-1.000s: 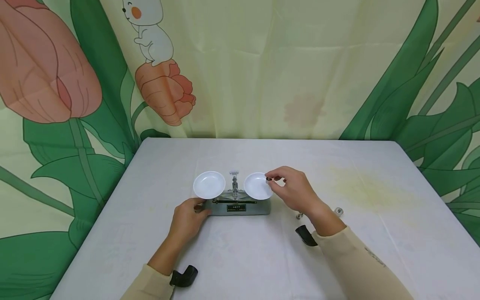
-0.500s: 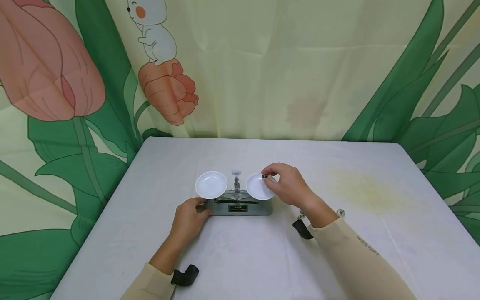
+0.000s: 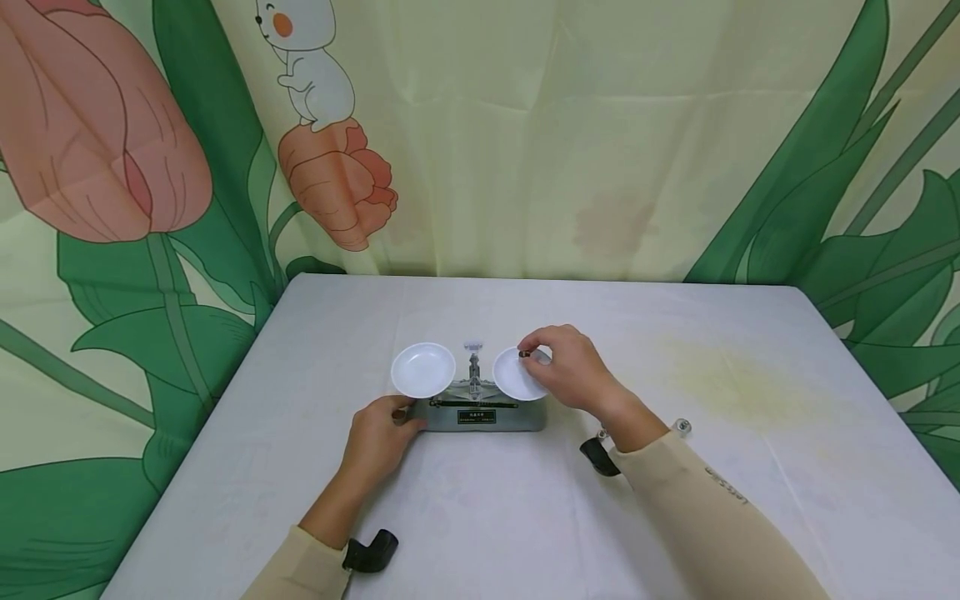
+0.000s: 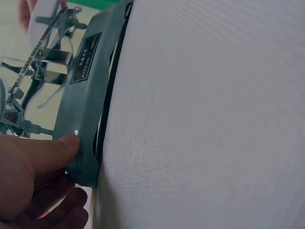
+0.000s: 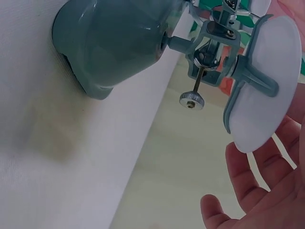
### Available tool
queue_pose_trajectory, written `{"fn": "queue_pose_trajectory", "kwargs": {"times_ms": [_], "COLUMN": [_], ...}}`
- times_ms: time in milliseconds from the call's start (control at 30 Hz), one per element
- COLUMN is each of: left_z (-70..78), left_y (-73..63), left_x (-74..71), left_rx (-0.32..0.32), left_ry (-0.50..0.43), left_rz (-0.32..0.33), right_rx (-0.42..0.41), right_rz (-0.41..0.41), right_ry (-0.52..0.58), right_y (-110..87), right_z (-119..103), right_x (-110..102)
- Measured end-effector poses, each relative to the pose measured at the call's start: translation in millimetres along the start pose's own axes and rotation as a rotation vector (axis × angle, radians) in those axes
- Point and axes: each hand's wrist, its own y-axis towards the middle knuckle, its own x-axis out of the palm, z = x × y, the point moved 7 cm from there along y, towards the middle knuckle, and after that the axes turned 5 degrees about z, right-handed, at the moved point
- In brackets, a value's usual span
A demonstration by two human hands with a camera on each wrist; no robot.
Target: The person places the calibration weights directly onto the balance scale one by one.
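A grey-green balance scale (image 3: 442, 419) stands mid-table with a white left pan (image 3: 423, 370) and a white right pan (image 3: 512, 379). My left hand (image 3: 377, 437) grips the left end of its base; in the left wrist view the thumb (image 4: 69, 143) presses the front face and the other fingers curl behind. My right hand (image 3: 573, 371) is over the right pan and pinches a small dark, shiny weight (image 3: 524, 354) between thumb and fingertips. From the right wrist, the pan (image 5: 274, 86) hides those fingertips and the weight, while the other fingers (image 5: 243, 176) spread below.
Behind my right wrist a small metal weight (image 3: 681, 427) stands on the white-covered table (image 3: 480, 517), and another shiny metal piece (image 3: 602, 433) shows beside the wrist. Black wrist mounts (image 3: 371, 552) stick out from both sleeves. A printed curtain (image 3: 480, 167) hangs behind the table.
My right hand has moved left with the weight, from the right pan's outer edge to over the pan. The left hand keeps its grip on the base. The head view has shifted slightly.
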Motion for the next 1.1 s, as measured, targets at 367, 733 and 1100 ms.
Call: {"fn": "queue_pose_trajectory", "kwargs": {"times_ms": [367, 733, 1100], "left_z": [-2.0, -1.9, -1.3], "left_y": [0.3, -0.1, 0.1], "left_x": [0.5, 0.1, -0.3], "left_rx": [-0.012, -0.006, -0.004], "left_ry": [0.001, -0.005, -0.003], "left_rz": [-0.003, -0.004, -0.006], "right_rx": [-0.029, -0.022, -0.017], "right_rz": [0.017, 0.006, 0.005], "right_ry": [-0.012, -0.023, -0.018], "right_y": [2.8, 3.7, 4.1], "right_z": [-3.2, -3.0, -0.6], "right_x": [3.6, 6.1, 9.4]}}
